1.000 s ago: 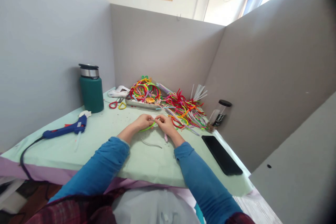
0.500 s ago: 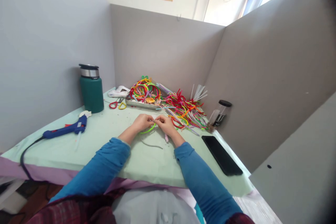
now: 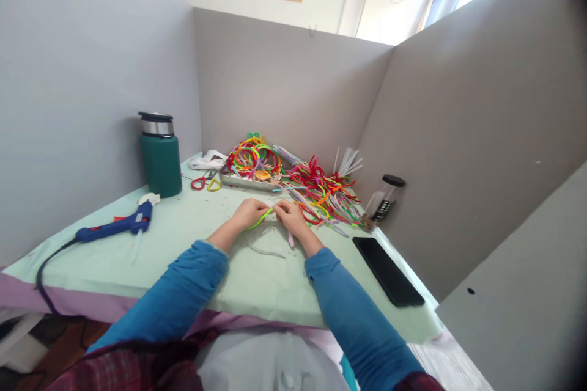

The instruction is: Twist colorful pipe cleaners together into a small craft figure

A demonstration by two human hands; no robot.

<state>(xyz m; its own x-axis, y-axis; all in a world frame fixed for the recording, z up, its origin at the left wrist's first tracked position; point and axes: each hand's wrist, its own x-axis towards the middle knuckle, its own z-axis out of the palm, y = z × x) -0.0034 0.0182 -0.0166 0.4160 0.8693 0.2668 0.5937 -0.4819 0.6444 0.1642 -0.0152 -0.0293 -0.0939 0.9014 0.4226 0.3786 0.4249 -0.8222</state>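
A bright green pipe cleaner (image 3: 260, 219) runs in a bent line below and between my two hands, above the middle of the table. My left hand (image 3: 250, 213) is closed with its fingertips pinching the green pipe cleaner. Close beside it, my right hand (image 3: 288, 215) is closed too, fingertips meeting at the pipe cleaner's end; the exact grip is hidden by the fingers. A grey pipe cleaner (image 3: 266, 252) lies loose on the table just below the hands. Beneath my right wrist is a small pink piece (image 3: 291, 240), its kind unclear.
A metal tray (image 3: 250, 182) heaped with coloured loops stands at the back, beside a pile of pipe cleaners (image 3: 321, 186). At left are a green bottle (image 3: 161, 162), a blue glue gun (image 3: 114, 224) and scissors (image 3: 213, 184). A black phone (image 3: 387, 270) and clear jar (image 3: 384, 203) are at right.
The green pipe cleaner has shifted from a curve under my left hand to a straighter line reaching up between the fingertips. Both hands have stayed in almost the same place.
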